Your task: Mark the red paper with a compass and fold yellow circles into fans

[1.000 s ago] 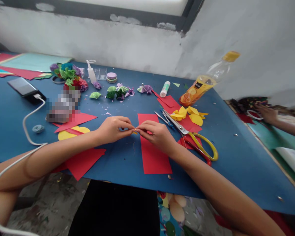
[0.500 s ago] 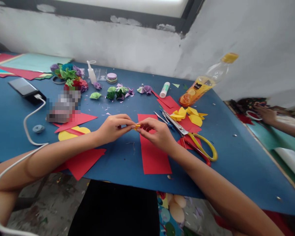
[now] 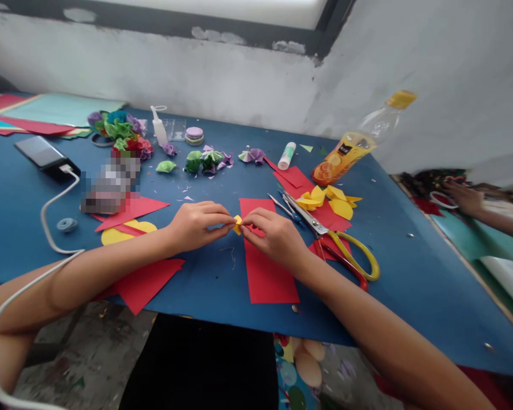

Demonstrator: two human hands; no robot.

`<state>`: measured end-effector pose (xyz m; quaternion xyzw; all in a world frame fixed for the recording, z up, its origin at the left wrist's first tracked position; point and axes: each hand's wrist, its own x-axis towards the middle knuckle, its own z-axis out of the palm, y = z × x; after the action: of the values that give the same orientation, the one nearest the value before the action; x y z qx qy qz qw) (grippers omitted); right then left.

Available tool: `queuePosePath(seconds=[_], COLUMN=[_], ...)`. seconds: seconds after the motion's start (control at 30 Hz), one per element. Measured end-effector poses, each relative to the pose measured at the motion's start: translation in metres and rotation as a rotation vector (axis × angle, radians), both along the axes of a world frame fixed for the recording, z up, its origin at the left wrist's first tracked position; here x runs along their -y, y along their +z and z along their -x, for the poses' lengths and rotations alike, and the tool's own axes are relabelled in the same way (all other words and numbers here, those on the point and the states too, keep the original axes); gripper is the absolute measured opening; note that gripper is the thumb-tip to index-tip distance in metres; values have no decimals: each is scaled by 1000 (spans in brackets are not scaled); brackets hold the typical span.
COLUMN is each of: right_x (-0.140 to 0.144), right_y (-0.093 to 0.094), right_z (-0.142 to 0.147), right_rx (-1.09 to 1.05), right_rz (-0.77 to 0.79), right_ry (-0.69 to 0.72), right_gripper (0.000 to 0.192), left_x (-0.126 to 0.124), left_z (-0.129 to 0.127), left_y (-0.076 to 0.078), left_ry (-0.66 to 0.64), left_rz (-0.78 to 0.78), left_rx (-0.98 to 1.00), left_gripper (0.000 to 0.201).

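both hands — left hand and right hand — pinch the tiny yellow paper piece; uneven pulling could tear or unfold it.

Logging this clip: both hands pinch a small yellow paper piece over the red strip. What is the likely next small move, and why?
Probably another small fold or pinch: left hand and right hand meet fingertip to fingertip on the yellow piece, held above the red strip.
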<state>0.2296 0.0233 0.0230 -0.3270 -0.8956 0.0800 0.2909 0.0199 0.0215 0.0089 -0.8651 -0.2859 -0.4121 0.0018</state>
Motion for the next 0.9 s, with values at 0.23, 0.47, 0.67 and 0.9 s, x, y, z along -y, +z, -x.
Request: queuePosePath(seconds=[0.23,0.47,0.67,0.9], right_x=[0,-4,-1,1], right_y=[4,5,5,4], right_z=[0,-5,-3,-1], right_rx=[-41,115,69,51], right_rz=[27,-216,-195,-155], right_ry=[-8,75,70,51], right_gripper=[13,19,17,17], left_x=[-1,-4,-4,-5], left_z=[1,2,2,3], left_y=[1,-2,-4,-5], left_ry=[-76,-144,-107,-99], left_rz=[76,83,56,9], left_rx=[28,-80,-57,-25], left_gripper=[16,25,25,25])
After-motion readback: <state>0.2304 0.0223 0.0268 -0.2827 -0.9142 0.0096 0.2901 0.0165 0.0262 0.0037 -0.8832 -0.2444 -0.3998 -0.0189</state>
